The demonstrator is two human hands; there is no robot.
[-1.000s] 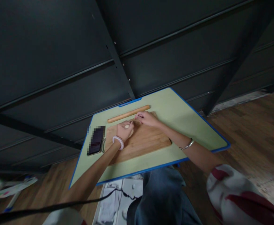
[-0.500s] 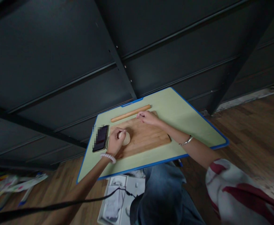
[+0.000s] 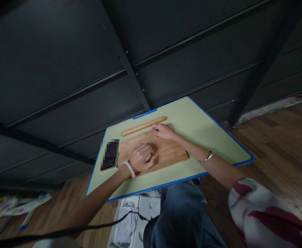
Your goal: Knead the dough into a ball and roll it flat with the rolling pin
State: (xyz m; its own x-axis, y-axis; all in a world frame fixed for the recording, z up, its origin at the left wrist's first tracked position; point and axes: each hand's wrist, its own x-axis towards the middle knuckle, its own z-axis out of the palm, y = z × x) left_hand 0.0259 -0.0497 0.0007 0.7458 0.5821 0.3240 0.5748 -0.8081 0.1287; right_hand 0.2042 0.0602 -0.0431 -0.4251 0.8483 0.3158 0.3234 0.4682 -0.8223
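My left hand [image 3: 141,157] is curled over a round, pale lump of dough [image 3: 148,158] on the wooden cutting board [image 3: 171,151]. Only a small part of the dough shows between thumb and fingers. Above the far side of the board, my right hand [image 3: 162,131] has its fingers drawn together in a pinch. What they hold, if anything, is too small to make out. Just beyond that hand lies a wooden rolling pin [image 3: 143,126], touched by neither hand.
The board rests on a pale green tabletop [image 3: 202,127] with a blue edge. A phone [image 3: 110,155] lies left of the board. Below the table stands a white box [image 3: 123,224] with papers, beside my legs [image 3: 179,217]. A dark panelled wall [image 3: 89,51] rises behind the table.
My left hand has turned and shifted right over the board, now covering most of the dough that showed before. My right hand stays almost where it was, still pinched.
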